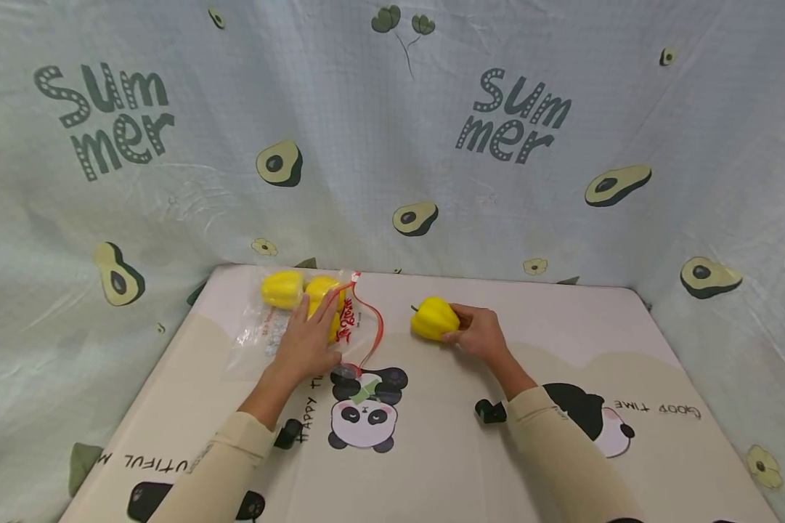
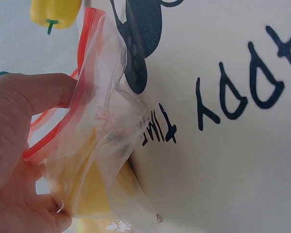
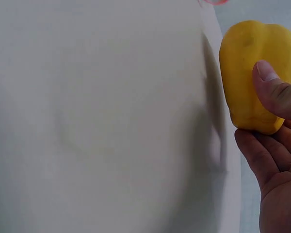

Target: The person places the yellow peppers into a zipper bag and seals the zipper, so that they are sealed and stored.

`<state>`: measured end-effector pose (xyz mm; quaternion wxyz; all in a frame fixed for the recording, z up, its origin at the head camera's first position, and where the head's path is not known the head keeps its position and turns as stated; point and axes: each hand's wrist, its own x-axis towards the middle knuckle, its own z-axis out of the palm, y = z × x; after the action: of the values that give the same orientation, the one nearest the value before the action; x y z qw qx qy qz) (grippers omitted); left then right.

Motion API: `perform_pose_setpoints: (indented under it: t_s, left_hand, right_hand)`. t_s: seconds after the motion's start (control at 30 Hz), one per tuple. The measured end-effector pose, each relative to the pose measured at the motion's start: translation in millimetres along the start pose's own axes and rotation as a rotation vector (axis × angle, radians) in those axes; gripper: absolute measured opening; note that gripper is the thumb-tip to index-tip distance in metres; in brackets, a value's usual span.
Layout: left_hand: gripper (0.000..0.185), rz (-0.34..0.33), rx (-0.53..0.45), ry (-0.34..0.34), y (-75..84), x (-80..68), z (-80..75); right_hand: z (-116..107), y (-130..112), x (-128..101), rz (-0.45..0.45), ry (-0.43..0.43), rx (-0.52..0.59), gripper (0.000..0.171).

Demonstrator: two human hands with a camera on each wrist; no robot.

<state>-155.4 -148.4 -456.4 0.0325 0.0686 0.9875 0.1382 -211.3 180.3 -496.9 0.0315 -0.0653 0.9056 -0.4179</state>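
A clear plastic bag (image 1: 248, 349) with a red drawstring (image 1: 380, 330) lies at the table's back left, with yellow bell peppers (image 1: 282, 290) inside. My left hand (image 1: 306, 347) rests over the bag near its mouth, fingers spread. In the left wrist view, its thumb (image 2: 48, 92) touches the red-edged rim, and plastic covers part of a pepper (image 2: 92, 189). To the right of the bag, my right hand (image 1: 478, 333) grips another yellow bell pepper (image 1: 433, 318) by its bottom end, stem pointing left. The right thumb (image 3: 274, 90) presses on the pepper's side.
The light table (image 1: 431, 465) carries printed pandas (image 1: 364, 421) and lettering. Behind it and at its sides hangs a pale cloth (image 1: 340, 94) with avocado prints. A small black object (image 1: 289, 434) sits at each wrist.
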Motion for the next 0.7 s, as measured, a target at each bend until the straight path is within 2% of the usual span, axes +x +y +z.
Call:
perform_pose_setpoints:
  t_s: [0.47,0.7]
  left_hand:
    - [0.111,0.013,0.005,0.003,0.4,1.5,1.1]
    - [0.112,0.000,0.028,-0.013,0.5,4.1,2.8]
  right_hand:
    - [34.0,-24.4,-5.6,-0.070,-0.034,-0.032,0.065]
    - [52.4,-46.1,-5.5,-0.153,-0.068,-0.052,0.062]
